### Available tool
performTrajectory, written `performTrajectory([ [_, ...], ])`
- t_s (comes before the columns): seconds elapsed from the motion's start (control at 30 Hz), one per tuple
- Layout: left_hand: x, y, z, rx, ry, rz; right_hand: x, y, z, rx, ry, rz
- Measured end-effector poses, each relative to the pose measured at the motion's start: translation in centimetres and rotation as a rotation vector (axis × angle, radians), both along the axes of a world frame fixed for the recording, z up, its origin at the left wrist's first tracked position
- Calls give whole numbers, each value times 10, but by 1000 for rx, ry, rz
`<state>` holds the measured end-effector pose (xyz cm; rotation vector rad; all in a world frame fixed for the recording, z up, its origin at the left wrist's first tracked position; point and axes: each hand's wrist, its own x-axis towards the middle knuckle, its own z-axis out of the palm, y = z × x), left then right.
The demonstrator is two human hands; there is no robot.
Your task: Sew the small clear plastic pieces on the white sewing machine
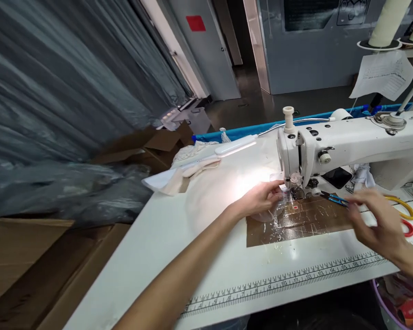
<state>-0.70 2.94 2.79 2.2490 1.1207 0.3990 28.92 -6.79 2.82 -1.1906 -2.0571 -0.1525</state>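
My left hand [259,200] is at the needle area of a white sewing machine [351,144], its fingers closed on the edge of a thin, pale piece of fabric [264,216]. The fabric's far end by the presser foot [298,193] is partly hidden by my fingers. My right hand [378,222] is smeared by motion at the right of the brown taped patch [316,219]. Its fingertips are at the handle end of blue thread snips [335,198], whose blades point toward the presser foot. Whether it grips them does not show.
Yellow-handled scissors [408,208] and a red loop [409,228] lie right of my right hand. A printed ruler [296,282] runs along the front of the white table [151,266]. A white lamp [237,145] lights the needle area. Cardboard boxes [72,275] stand left.
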Motion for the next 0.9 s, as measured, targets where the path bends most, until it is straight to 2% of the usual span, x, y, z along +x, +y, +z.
performTrajectory([
  [0.1,-4,-6,-2,-143,-80,72,-3,22,-18,-18,-133,0],
  [0.23,-9,-11,-5,-352,-211,131,-3,39,-37,-229,-325,-116],
  [0.4,-5,-15,-5,-481,-262,195,-5,35,-37,-284,-412,-115],
  [0.47,-3,-16,-6,-522,-281,206,-8,32,-33,-303,-383,-126],
  [0.57,2,-17,-12,-504,-322,259,-16,25,-28,-404,-179,-123],
  [0.7,9,-20,-18,-472,-398,341,-37,14,-22,-753,157,-15],
  [0.77,12,-23,-18,-507,-453,347,-49,11,-18,-846,182,23],
  [0.9,19,-28,-12,-592,-558,326,-71,19,-10,-860,67,-26],
])
